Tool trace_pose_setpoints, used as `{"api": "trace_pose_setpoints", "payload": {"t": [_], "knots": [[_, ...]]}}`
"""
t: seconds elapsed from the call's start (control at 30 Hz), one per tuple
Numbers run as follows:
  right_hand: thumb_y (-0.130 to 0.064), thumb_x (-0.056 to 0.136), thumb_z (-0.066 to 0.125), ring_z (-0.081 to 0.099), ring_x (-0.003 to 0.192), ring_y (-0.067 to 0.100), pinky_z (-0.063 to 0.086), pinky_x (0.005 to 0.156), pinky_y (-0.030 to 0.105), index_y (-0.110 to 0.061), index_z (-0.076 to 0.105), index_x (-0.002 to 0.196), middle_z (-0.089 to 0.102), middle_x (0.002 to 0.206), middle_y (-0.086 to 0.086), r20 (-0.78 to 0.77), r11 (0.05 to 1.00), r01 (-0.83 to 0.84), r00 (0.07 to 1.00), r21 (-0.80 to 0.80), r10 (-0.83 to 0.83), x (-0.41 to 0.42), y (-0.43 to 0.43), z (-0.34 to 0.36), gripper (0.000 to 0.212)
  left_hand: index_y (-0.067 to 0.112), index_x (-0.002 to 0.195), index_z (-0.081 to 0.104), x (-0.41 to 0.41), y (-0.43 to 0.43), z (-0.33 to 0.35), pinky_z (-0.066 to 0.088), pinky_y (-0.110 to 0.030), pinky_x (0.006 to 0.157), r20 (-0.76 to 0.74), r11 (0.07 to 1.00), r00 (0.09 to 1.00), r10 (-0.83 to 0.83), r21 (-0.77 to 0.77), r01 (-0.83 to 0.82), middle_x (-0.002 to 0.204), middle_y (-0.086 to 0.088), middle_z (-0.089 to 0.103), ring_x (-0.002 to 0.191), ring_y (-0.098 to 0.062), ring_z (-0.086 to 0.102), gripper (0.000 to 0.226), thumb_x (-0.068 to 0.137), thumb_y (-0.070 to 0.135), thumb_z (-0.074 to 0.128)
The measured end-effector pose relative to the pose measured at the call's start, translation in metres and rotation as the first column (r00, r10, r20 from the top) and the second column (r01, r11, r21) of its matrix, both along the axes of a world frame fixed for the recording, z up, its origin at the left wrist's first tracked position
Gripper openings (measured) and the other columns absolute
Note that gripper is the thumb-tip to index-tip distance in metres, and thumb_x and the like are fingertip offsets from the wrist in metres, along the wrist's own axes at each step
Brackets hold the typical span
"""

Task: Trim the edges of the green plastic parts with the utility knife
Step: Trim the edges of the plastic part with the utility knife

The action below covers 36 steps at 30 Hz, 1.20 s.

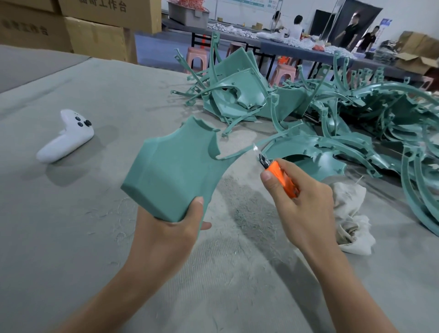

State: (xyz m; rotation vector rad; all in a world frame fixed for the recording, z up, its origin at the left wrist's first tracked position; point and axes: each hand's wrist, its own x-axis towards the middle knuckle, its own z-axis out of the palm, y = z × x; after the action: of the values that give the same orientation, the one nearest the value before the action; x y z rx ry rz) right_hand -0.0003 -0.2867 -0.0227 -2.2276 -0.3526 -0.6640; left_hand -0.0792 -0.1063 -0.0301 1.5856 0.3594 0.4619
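Currently, edge trimming is judged under way | green plastic part [177, 166] is gripped at its lower corner by left hand [175, 231], above the table [71, 237] | utility knife [279, 174] is clasped in right hand [301, 202], blade beside the part's thin right edge | next: blade must be drawn along that edge.

cardboard box [109, 12] printed 工作台, wall posters [251, 3] illegible

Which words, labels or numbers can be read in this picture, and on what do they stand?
"工作台": top cardboard box, earlier characters cut off.
Left cardboard box: characters too blurred to read.
Wall posters: too small to read.
Green part, knife: no text.
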Motion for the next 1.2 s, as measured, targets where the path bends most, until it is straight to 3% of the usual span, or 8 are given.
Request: {"api": "trace_pose_setpoints", "payload": {"t": [0.2, 0.37, 0.47, 0.57, 0.77, 0.93, 1.03, 1.2], "knots": [[-0.060, 0.091, 0.051, 0.044, 0.050, 0.008, 0.032, 0.053, 0.026, -0.025, 0.070, 0.110, 0.052, 0.058, -0.010, -0.026, 0.998, -0.060, 0.998, 0.007, 0.060, -0.002, 0.004, -0.002, 0.044, 0.013, 0.105, 0.066, -0.001, 0.002, 0.000, 0.051, -0.016, 0.049, -0.001, 0.997, 0.999, -0.035, -0.070, 0.034, 0.086, 0.004, 0.075, 0.057, -0.016, 0.071, 0.021, 0.084, 0.012, 0.066], [-0.056, 0.098, 0.047, 0.051, 0.053, 0.015, 0.037, 0.050, 0.022, -0.026, 0.061, 0.096, 0.056, 0.062, 0.004, -0.073, 0.985, -0.113, 0.990, 0.128, 0.123, 0.003, 0.002, -0.002, 0.033, 0.023, 0.091, 0.071, 0.001, 0.006, 0.000, 0.059, -0.052, 0.066, 0.034, 0.988, 0.995, -0.095, -0.120, 0.098, 0.084, 0.004, 0.076, 0.067, -0.023, 0.074, 0.014, 0.078, 0.018, 0.072], [-0.054, 0.098, 0.044, 0.045, 0.050, 0.006, 0.037, 0.049, 0.016, -0.026, 0.061, 0.094, 0.058, 0.067, 0.007, -0.103, 0.979, -0.102, 0.987, 0.179, 0.122, 0.007, -0.002, -0.001, 0.033, 0.032, 0.090, 0.074, 0.002, 0.008, 0.001, 0.057, -0.057, 0.068, 0.077, 0.978, 0.989, -0.126, -0.156, 0.136, 0.087, 0.000, 0.076, 0.070, -0.030, 0.073, 0.023, 0.073, 0.020, 0.065], [-0.058, 0.100, 0.040, 0.047, 0.051, 0.002, 0.040, 0.051, 0.021, -0.028, 0.062, 0.094, 0.062, 0.072, -0.003, -0.144, 0.975, -0.083, 0.983, 0.207, 0.114, 0.010, -0.004, -0.004, 0.038, 0.041, 0.090, 0.073, 0.003, 0.009, 0.001, 0.057, -0.058, 0.068, 0.088, 0.976, 0.986, -0.139, -0.158, 0.152, 0.088, 0.000, 0.076, 0.070, -0.032, 0.073, 0.028, 0.073, 0.019, 0.065], [-0.056, 0.098, 0.040, 0.049, 0.050, 0.005, 0.036, 0.049, 0.018, -0.026, 0.064, 0.095, 0.062, 0.066, -0.001, -0.147, 0.992, -0.081, 0.985, 0.097, 0.095, 0.010, -0.002, -0.006, 0.039, 0.022, 0.096, 0.071, 0.001, 0.007, 0.000, 0.059, -0.054, 0.065, 0.044, 0.985, 0.993, -0.112, -0.129, 0.117, 0.088, 0.000, 0.075, 0.068, -0.027, 0.073, 0.022, 0.074, 0.020, 0.068], [-0.058, 0.096, 0.043, 0.050, 0.052, 0.009, 0.035, 0.052, 0.030, -0.030, 0.061, 0.096, 0.055, 0.059, -0.003, -0.091, 0.998, -0.045, 0.995, -0.047, 0.041, 0.005, 0.000, -0.005, 0.034, 0.016, 0.099, 0.068, -0.002, 0.005, 0.001, 0.057, -0.030, 0.053, 0.004, 0.998, 0.998, -0.060, -0.023, 0.061, 0.086, 0.003, 0.074, 0.057, -0.018, 0.071, 0.015, 0.084, 0.012, 0.066], [-0.060, 0.094, 0.047, 0.046, 0.049, 0.008, 0.031, 0.050, 0.028, -0.030, 0.062, 0.100, 0.048, 0.054, -0.008, -0.031, 0.991, -0.026, 0.999, -0.133, 0.022, 0.001, 0.004, -0.006, 0.034, 0.014, 0.101, 0.068, -0.003, 0.003, 0.001, 0.052, -0.019, 0.048, 0.001, 0.998, 0.998, -0.059, 0.001, 0.059, 0.089, 0.002, 0.074, 0.056, -0.015, 0.071, 0.017, 0.084, 0.011, 0.065], [-0.062, 0.092, 0.045, 0.048, 0.055, 0.011, 0.030, 0.053, 0.029, -0.029, 0.065, 0.108, 0.047, 0.057, -0.009, -0.024, 0.987, 0.024, 0.999, -0.161, -0.029, 0.004, 0.002, -0.007, 0.043, 0.013, 0.099, 0.068, -0.003, 0.003, 0.001, 0.052, -0.020, 0.046, -0.012, 0.999, 0.999, -0.052, 0.015, 0.052, 0.086, -0.002, 0.074, 0.054, -0.014, 0.070, 0.015, 0.084, 0.011, 0.065]]}}
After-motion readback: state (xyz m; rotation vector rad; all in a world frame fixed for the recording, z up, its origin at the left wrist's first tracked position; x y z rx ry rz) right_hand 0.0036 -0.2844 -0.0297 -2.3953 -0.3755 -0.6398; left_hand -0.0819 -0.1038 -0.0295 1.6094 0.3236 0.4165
